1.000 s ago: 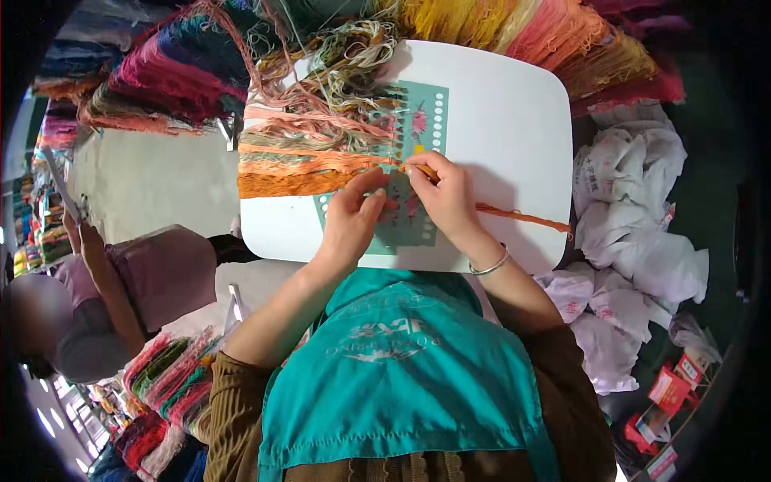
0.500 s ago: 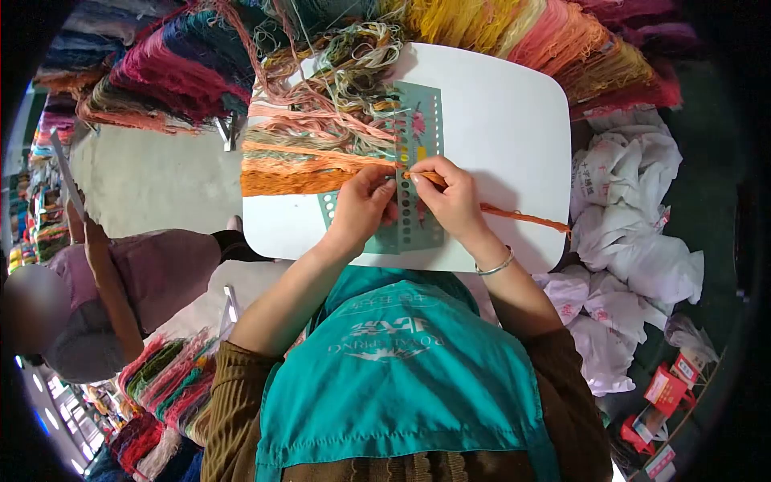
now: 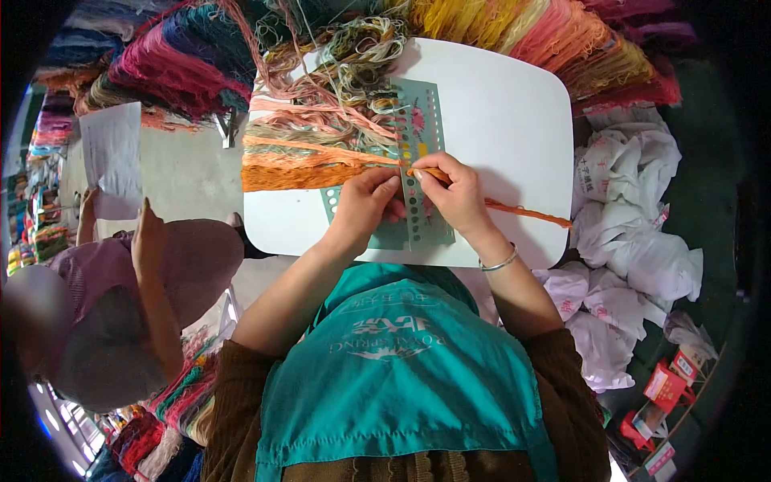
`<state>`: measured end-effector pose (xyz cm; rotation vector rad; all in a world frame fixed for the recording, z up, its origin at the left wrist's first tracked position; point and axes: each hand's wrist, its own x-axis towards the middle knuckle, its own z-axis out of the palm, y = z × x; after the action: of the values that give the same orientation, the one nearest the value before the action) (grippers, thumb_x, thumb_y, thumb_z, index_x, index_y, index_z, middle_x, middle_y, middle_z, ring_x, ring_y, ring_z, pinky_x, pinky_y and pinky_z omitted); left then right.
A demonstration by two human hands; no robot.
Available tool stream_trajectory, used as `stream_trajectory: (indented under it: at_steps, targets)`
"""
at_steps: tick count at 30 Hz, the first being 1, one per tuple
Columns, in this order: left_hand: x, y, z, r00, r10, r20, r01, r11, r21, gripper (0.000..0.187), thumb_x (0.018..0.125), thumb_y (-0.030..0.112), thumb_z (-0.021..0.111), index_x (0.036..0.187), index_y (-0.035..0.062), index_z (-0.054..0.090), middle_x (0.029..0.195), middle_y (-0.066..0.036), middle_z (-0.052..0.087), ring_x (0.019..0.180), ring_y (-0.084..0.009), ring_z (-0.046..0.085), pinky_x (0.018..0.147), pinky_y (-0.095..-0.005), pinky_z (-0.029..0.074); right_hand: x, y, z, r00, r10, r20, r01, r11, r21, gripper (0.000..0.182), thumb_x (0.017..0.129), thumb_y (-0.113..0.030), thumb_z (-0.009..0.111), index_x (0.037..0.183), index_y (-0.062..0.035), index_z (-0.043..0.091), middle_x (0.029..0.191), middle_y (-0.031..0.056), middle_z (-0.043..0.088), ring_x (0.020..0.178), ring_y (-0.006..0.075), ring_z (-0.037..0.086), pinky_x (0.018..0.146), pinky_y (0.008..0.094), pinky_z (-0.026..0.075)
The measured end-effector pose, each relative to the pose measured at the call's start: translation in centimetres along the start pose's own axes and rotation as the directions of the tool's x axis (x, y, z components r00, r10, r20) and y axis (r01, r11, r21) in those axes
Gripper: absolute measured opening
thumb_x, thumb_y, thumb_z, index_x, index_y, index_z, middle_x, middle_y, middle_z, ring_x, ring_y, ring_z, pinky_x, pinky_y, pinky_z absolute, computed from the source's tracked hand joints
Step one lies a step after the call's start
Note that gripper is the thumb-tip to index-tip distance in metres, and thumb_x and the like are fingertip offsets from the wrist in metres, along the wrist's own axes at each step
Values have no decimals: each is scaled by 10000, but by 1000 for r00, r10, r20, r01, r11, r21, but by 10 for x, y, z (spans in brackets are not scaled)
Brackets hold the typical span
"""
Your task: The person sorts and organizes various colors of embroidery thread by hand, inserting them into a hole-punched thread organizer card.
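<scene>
Teal cloth forms the apron (image 3: 397,377) nearest. Beyond it, the left hand (image 3: 360,209) curls half-closed at the punched card (image 3: 434,230), its grip partly hidden; the right hand (image 3: 456,197) pinches orange thread (image 3: 526,212) over the white desk (image 3: 514,104). Knotted white bags (image 3: 654,253) conceal their contents; yellow hanks (image 3: 454,22) run out of frame.

- I wear a teal apron (image 3: 397,386) with a stitched hem.
- Its pale print (image 3: 389,341) reads "ROYAL SPRING", with Chinese characters and a fan-shaped emblem.
- My top is brown; its ribbed sleeves (image 3: 245,386) end around my elbows.
- A slim silvery bangle (image 3: 499,261) circles my right wrist.
- My left hand (image 3: 363,205) and right hand (image 3: 454,197) are bare.
</scene>
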<state>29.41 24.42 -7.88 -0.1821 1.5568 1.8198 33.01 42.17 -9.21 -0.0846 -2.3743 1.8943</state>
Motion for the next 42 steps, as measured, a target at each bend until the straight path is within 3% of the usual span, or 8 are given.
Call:
stream_trajectory:
  at_steps: [14, 20, 30, 32, 35, 36, 38, 42]
  targets:
    - [-9, -4, 0, 1000, -23, -20, 20, 991, -134, 270, 1025, 132, 514, 1211, -35, 617, 897, -57, 682, 679, -109, 640, 623, -241, 540, 3, -1, -2, 1000, 18, -21, -16, 996, 85, 89, 911, -24, 637, 996, -14, 661, 763, -33, 606, 706, 32, 529, 622, 210, 453]
    - [-6, -1, 2, 1000, 12, -12, -13, 997, -74, 270, 1026, 134, 513, 1212, -33, 616, 878, -58, 676, 661, -118, 641, 599, -244, 531, 1, -4, -4, 993, 100, 59, -103, 993, 49, 104, 904, -24, 648, 1006, -19, 665, 797, -10, 670, 706, 46, 584, 624, 227, 489]
    - [9, 1, 6, 999, 41, 17, -41, 999, 30, 221, 1018, 151, 529, 1079, -34, 635, 772, -44, 658, 597, -117, 620, 552, -243, 510, 1, 5, -2, 999, -1, 41, -4, 993, 120, 91, 897, -15, 658, 987, -25, 670, 812, 13, 694, 742, 53, 612, 655, 240, 518]
    - [11, -1, 7, 998, 56, 14, -56, 998, 33, 214, 1014, 143, 527, 1057, -35, 639, 750, -43, 654, 590, -119, 617, 547, -245, 509, 2, 6, -4, 996, 12, 87, -19, 996, 83, 119, 907, 7, 641, 1023, -13, 662, 870, 7, 678, 816, 53, 615, 741, 222, 519]
    - [9, -2, 10, 990, 129, -49, -121, 981, 151, 201, 987, 119, 525, 980, -34, 655, 703, -63, 657, 561, -128, 623, 533, -269, 516, 3, 16, -1, 997, -73, 36, 72, 997, 24, 151, 873, -58, 682, 1018, -26, 659, 787, 67, 704, 697, 93, 639, 619, 272, 518]
    - [8, -2, 10, 979, 187, -82, -151, 934, 324, 204, 972, 115, 524, 950, -36, 660, 685, -79, 658, 550, -136, 633, 527, -283, 520, 5, 14, -2, 996, -78, 46, 77, 997, 28, 151, 873, -58, 682, 1018, -26, 659, 787, 67, 704, 697, 93, 639, 619, 272, 518]
    - [4, -3, 6, 959, 253, -127, -162, 857, 489, 208, 956, 110, 523, 921, -38, 665, 666, -94, 660, 539, -144, 642, 521, -297, 524, 9, 5, -7, 977, 133, 167, -115, 987, -115, 192, 867, -108, 688, 1040, -36, 647, 742, 94, 697, 648, 134, 654, 575, 306, 500]
    - [-14, 10, -4, 910, 352, -221, -140, 761, 634, 227, 950, 123, 519, 866, -30, 663, 633, -110, 661, 534, -183, 666, 517, -322, 530, 12, -8, -8, 967, 156, 203, -99, 959, -264, 191, 874, -158, 677, 1026, -52, 631, 685, 94, 689, 563, 204, 659, 535, 348, 487]
